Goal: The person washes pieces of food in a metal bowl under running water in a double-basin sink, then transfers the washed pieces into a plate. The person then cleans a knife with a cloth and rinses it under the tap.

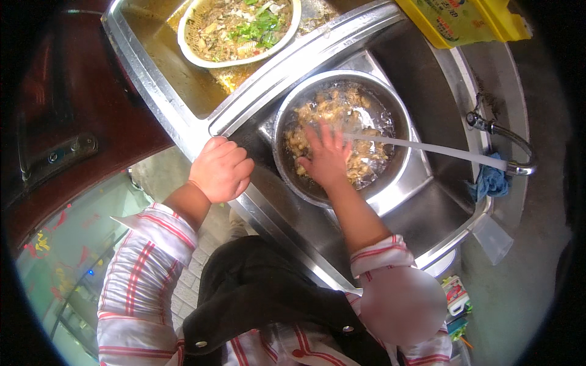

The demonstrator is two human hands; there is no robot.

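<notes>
My right hand (327,153) reaches into a round metal bowl (343,74), its fingers spread and holding nothing visible. Light-brown food pieces (327,98), too indistinct to name, lie in water around and under the fingers. A water stream (425,146) shoots from the faucet spout (522,169) at the right and lands in the bowl close to my fingers. The bowl stands in a stainless-steel sink basin (302,219). My left hand (222,169) is curled into a fist at the sink's near rim, beside the divider; the inside of the fist is hidden.
In the adjoining basin (155,50) sits a cream plastic basket (182,39) with food scraps and green leaves. A blue cloth (492,180) hangs by the faucet. A yellow plastic container (462,23) bearing writing overhangs the far right. A clear plastic cup (494,240) is outside the rim.
</notes>
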